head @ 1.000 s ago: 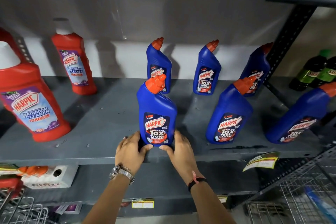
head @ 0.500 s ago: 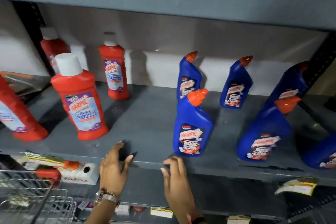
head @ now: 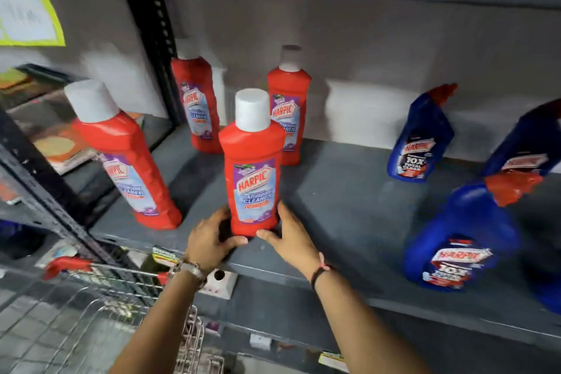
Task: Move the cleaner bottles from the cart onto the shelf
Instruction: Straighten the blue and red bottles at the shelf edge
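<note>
We clamp left hand (head: 212, 240), right hand (head: 290, 238) on red bottle (head: 253, 179), upright on shelf (head: 349, 206). Other reds (head: 127, 167) at 10, blues (head: 422, 146) at 3 shelved; cart (head: 100, 310) load at 7 unseen.

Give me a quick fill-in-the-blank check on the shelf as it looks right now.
1. The left hand and right hand hold the base of a ____ Harpic Bathroom Cleaner bottle.
2. Its cap is ____.
3. The blue Harpic bottles stand to its ____.
4. In all, ____ white-capped bottles are in view on the shelf.

Missing words: red; white; right; four.
</note>
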{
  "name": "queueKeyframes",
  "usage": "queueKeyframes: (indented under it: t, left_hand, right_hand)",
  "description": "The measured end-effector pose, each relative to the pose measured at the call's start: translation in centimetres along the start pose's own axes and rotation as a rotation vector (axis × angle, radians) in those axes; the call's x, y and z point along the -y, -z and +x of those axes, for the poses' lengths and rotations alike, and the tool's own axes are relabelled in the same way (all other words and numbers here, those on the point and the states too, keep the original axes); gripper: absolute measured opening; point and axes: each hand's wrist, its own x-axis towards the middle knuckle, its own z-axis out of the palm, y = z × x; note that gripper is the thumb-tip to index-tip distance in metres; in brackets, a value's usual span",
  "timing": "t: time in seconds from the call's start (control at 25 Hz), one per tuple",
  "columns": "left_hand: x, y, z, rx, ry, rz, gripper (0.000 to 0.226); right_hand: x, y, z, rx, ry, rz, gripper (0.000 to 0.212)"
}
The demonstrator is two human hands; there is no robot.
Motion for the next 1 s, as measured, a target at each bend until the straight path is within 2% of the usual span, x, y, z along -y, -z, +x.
queueKeyframes:
  t: [0.12,0.24,0.28,0.4,0.52,0.6,0.72,0.76,1.0]
  left_hand:
    - [0.6,-0.1,0.5,0.011,-0.064,0.131,0.117]
    - [1.3,-0.5,0.4,0.084,-0.076,0.186,0.122]
    - [1.5,-0.7,0.3,0.098,-0.077,0.198,0.115]
    - [1.7,-1.5,0.2,0.054,-0.081,0.208,0.066]
    - [1.8,-1.9,0.3,0.035,-0.079,0.209,0.061]
    - [1.8,-1.8,0.1,0.045,-0.085,0.209,0.067]
    - [1.5,-1.4,-0.1,0.069,-0.074,0.205,0.115]
    - [1.5,-1.4,-0.1,0.062,-0.073,0.200,0.123]
    - [1.4,-1.4,0.0,0.050,-0.075,0.193,0.124]
  right_hand:
    - [0.3,-1.2,-0.6,-0.114,-0.009,-0.008,0.045]
    - [0.2,-2.0,-2.4,-0.262,-0.003,-0.050,0.044]
    - [0.2,-2.2,-2.8,-0.291,-0.001,-0.067,0.045]
    - [0.2,-2.3,-3.3,-0.289,0.010,-0.122,0.048]
    - [0.1,-2.4,-3.2,-0.259,-0.005,-0.164,0.056]
    - [0.1,-2.5,-3.3,-0.277,-0.013,-0.189,0.056]
    - [0.1,-2.6,-3.4,-0.290,-0.017,-0.207,0.054]
    - [0.0,-2.6,-3.4,-0.285,-0.023,-0.207,0.054]
    - [0.0,-2.3,-3.5,-0.247,-0.032,-0.194,0.055]
